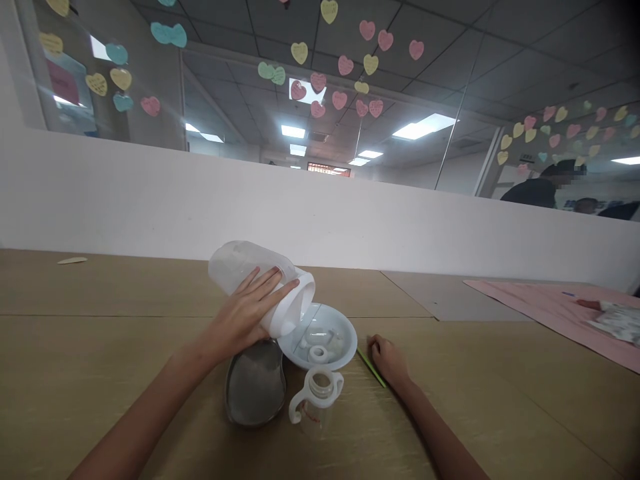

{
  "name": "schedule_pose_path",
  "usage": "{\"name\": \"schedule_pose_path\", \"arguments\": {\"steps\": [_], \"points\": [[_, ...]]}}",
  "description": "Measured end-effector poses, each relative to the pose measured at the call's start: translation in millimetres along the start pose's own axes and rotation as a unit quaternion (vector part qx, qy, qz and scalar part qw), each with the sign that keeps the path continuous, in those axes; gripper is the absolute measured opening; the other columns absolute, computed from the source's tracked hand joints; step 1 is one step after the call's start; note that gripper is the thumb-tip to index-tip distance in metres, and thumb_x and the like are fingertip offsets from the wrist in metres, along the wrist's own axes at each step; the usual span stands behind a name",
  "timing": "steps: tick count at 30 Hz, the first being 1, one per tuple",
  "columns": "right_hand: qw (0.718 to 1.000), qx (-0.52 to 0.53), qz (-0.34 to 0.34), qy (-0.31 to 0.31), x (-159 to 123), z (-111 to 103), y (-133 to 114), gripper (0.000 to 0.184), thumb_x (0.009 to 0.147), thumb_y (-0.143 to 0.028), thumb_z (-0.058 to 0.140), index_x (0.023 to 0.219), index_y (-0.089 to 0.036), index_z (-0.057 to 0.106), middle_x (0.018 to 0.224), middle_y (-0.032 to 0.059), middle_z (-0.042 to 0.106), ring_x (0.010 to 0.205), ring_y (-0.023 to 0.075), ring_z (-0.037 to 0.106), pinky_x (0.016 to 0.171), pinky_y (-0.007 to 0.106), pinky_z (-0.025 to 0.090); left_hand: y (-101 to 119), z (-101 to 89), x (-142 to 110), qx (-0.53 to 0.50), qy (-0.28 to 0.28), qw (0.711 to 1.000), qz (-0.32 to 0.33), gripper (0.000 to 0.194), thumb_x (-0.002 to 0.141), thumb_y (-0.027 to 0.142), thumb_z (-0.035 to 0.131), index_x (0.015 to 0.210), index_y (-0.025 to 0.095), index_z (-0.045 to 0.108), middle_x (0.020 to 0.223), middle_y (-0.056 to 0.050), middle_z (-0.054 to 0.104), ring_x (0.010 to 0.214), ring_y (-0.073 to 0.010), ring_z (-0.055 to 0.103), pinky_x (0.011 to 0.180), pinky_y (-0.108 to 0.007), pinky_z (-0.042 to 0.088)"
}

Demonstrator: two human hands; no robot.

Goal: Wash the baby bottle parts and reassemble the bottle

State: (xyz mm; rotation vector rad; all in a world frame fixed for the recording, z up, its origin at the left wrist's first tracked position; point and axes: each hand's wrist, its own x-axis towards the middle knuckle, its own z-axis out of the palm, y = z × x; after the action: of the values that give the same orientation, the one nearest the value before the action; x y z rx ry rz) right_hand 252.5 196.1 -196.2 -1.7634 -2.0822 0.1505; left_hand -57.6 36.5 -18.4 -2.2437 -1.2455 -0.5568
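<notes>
My left hand (250, 310) grips a translucent plastic jug (245, 260) with a wide white rim. It is tipped on its side, its mouth facing right and down over a pale bowl (345, 333). Inside the bowl are a white ring (319, 355) and clear and white parts, apparently in water. A clear baby bottle (316, 413) with white handles stands uncapped in front of the bowl. Below my left hand lies a metal kidney dish (256, 387). My right hand (389, 360) rests on the table, fingers curled, beside a thin green stick (371, 368).
A pink cloth (535, 300) with a patterned item (617, 321) covers the table's right side. A small pale flat piece (73, 261) lies at the far left. Behind the table (125, 287) rises a white wall (150, 200) with windows. A person (540, 190) shows beyond the glass.
</notes>
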Motion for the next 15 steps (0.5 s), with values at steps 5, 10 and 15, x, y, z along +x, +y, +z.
{"name": "schedule_pose_path", "arguments": {"steps": [5,10,15], "points": [[1.0,-0.002,0.001,-0.003,0,-1,0,0.027,0.085,-0.019,0.032,0.088,-0.018,0.059,0.089,0.0049,0.064,0.08,0.0141,0.057,0.059,0.022,0.03,-1,-10.4,0,-0.049,0.046,0.995,-0.076,0.082,0.068,0.046,0.062,0.135,0.022,0.021,0.137,-0.011,0.035,0.127,-0.03,0.028,0.103,-0.047,0.024],[1.0,-0.005,0.003,-0.005,2,0,1,0.026,0.085,-0.019,0.033,0.09,-0.017,0.059,0.089,0.0056,0.064,0.08,0.0139,0.057,0.06,0.022,0.03,4,-35.7,-2,-0.126,0.058,0.975,-0.172,0.1,0.053,0.057,0.067,0.136,0.023,0.02,0.136,-0.009,0.038,0.12,-0.0323,0.039,0.094,-0.042,0.038],[1.0,-0.005,0.004,-0.002,1,0,1,0.026,0.085,-0.02,0.033,0.091,-0.017,0.059,0.091,0.0062,0.063,0.081,0.0141,0.057,0.06,0.022,0.03,16,-57.5,-3,-0.185,-0.016,0.965,-0.187,0.106,0.047,0.054,0.071,0.136,0.027,0.021,0.138,-0.006,0.036,0.119,-0.0341,0.039,0.093,-0.04,0.04]]}}
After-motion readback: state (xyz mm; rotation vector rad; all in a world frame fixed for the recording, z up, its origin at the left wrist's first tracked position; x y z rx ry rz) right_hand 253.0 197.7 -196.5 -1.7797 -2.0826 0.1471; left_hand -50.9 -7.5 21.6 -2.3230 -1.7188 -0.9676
